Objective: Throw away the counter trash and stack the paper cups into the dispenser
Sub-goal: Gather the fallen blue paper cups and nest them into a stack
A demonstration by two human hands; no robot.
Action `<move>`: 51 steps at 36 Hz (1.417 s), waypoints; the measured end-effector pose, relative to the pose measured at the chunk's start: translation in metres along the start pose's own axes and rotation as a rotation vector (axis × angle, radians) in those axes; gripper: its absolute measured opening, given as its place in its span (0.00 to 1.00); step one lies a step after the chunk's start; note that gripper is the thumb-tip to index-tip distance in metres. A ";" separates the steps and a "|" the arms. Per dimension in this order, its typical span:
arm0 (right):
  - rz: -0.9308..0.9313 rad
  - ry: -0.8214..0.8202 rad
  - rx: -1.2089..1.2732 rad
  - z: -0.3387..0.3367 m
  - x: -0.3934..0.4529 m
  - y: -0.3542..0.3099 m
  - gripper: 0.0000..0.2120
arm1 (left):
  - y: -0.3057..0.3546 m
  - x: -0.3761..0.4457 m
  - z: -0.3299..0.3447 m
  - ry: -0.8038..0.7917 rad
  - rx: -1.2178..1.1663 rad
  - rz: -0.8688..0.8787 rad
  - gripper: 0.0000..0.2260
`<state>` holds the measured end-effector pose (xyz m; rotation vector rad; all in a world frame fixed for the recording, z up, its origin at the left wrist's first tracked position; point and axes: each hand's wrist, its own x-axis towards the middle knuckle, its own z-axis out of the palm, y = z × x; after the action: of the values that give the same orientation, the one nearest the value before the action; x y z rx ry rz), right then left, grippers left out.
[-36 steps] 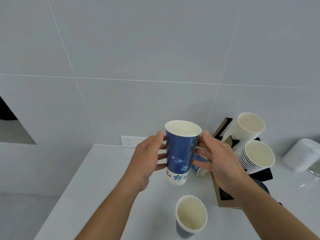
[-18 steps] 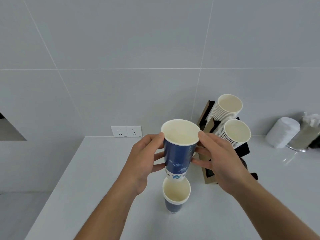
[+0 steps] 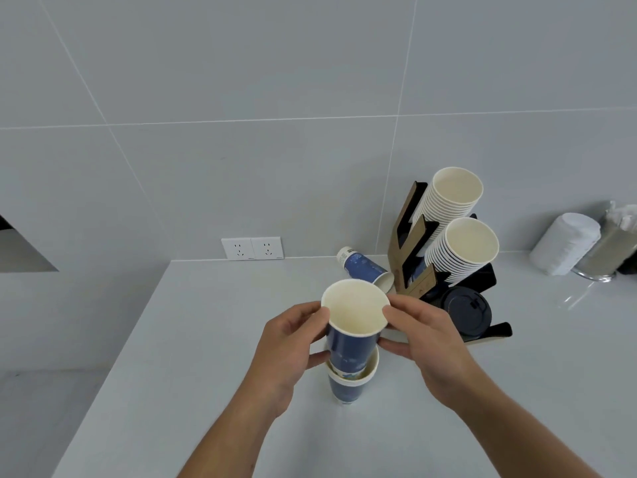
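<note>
Both hands — left hand (image 3: 293,343), right hand (image 3: 425,343) — grip the blue cup (image 3: 353,326), its base entering the standing cup (image 3: 348,386) on the counter (image 3: 206,374). Keep it upright — press down evenly so it nests.

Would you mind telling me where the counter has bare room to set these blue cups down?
Bare counter runs from the wall sockets to the near edge, left of the left hand. Another patch lies right of the right hand, before the white roll. It is crowded around the cup rack, the tipped cup and black lid.
</note>
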<state>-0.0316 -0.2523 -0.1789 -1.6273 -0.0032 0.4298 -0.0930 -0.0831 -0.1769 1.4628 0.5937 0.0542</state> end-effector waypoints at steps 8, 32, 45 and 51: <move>-0.016 0.016 -0.181 0.003 0.012 0.033 0.13 | -0.031 0.011 0.001 0.063 0.087 0.006 0.08; 0.088 0.039 -0.037 0.003 0.030 0.094 0.14 | -0.085 0.029 0.004 0.017 0.138 0.063 0.14; 0.252 0.032 0.188 -0.003 0.042 0.084 0.11 | -0.081 0.041 -0.006 -0.070 0.113 -0.055 0.11; 0.269 0.131 0.274 -0.004 0.069 0.076 0.09 | -0.075 0.065 -0.016 -0.044 0.152 -0.079 0.08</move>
<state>0.0138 -0.2467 -0.2708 -1.3856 0.3618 0.5048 -0.0673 -0.0533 -0.2700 1.5816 0.6303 -0.0861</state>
